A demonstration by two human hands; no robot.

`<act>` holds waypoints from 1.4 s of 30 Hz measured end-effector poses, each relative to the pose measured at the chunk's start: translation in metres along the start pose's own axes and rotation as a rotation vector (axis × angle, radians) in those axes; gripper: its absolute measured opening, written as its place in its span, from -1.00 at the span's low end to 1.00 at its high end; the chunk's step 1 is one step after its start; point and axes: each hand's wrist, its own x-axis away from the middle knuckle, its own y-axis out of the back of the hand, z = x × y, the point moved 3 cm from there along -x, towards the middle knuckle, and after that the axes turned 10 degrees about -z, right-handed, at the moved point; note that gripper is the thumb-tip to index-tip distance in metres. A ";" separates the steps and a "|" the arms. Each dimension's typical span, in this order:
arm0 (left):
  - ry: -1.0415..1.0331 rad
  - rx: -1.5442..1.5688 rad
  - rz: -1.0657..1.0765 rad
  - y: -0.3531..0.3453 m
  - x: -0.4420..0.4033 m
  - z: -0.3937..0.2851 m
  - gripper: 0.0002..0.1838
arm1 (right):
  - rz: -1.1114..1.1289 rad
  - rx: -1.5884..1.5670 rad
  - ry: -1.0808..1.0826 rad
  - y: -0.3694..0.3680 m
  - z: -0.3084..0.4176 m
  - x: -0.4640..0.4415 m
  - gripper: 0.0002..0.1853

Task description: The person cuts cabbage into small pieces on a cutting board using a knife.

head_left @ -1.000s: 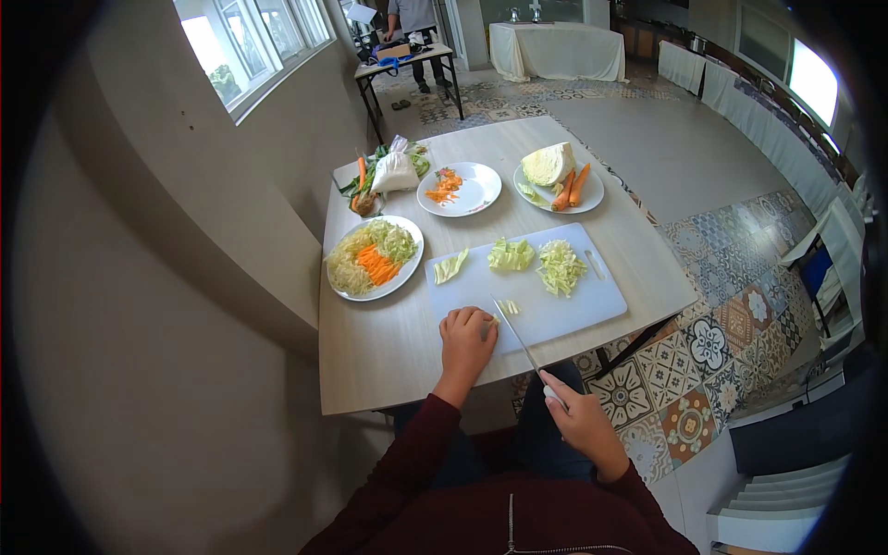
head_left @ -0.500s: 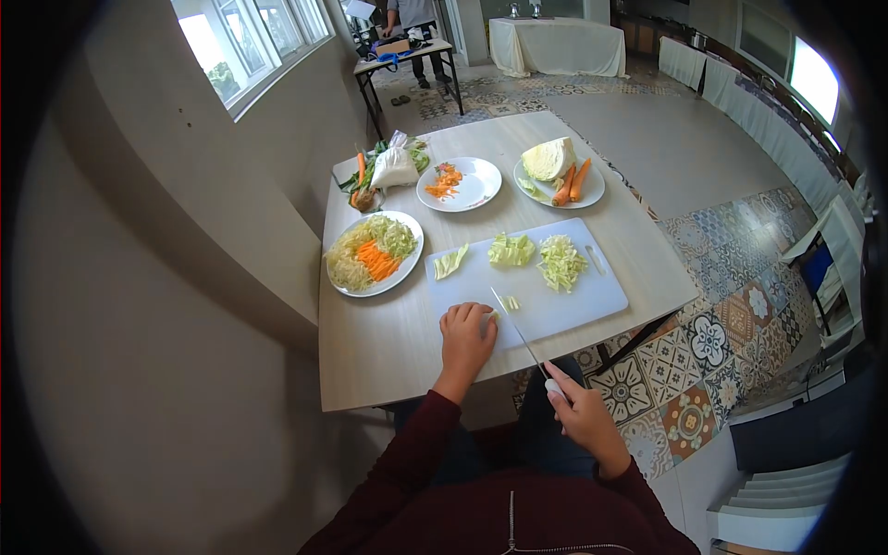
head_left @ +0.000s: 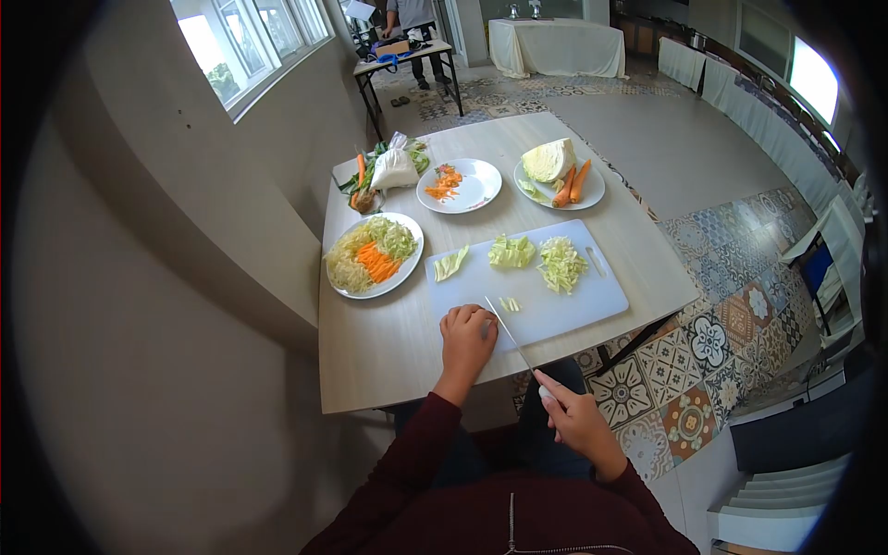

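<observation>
My right hand (head_left: 572, 412) is wrapped round the light handle of a knife (head_left: 511, 339); its blade slants up and left over the white cutting board (head_left: 583, 316). Close to the blade, my left hand (head_left: 468, 340) presses down on the board's near left corner with curled fingers, over a pale cabbage piece mostly hidden beneath them. A few thin cut strips (head_left: 511, 303) lie just right of the blade. Farther back on the board are a flat cabbage leaf piece (head_left: 450, 265), a small stack of cabbage leaves (head_left: 511, 251) and a heap of shredded cabbage (head_left: 561, 265).
Left of the board, a plate (head_left: 404, 274) bears shredded vegetables. Behind stand a plate (head_left: 481, 191) with carrot scraps and another (head_left: 595, 190) with half a cabbage (head_left: 548, 159) and carrots (head_left: 580, 181). A white bag (head_left: 396, 169) lies among vegetables. A person (head_left: 416, 18) stands at a far table.
The knife and my right hand have shifted slightly left, bringing the blade close to my left fingers. More cut strips lie beside the blade. My left hand has barely moved.
</observation>
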 end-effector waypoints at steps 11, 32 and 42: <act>0.010 -0.001 -0.003 -0.001 0.000 0.000 -0.90 | 0.057 0.065 -0.048 0.016 0.009 0.007 -0.52; -0.004 -0.019 -0.003 0.001 -0.001 -0.002 -0.88 | -0.018 0.159 0.109 -0.001 0.012 -0.016 -0.55; 0.008 -0.027 -0.007 0.000 0.000 -0.001 -0.85 | -0.015 0.199 0.036 0.022 0.010 0.013 -0.56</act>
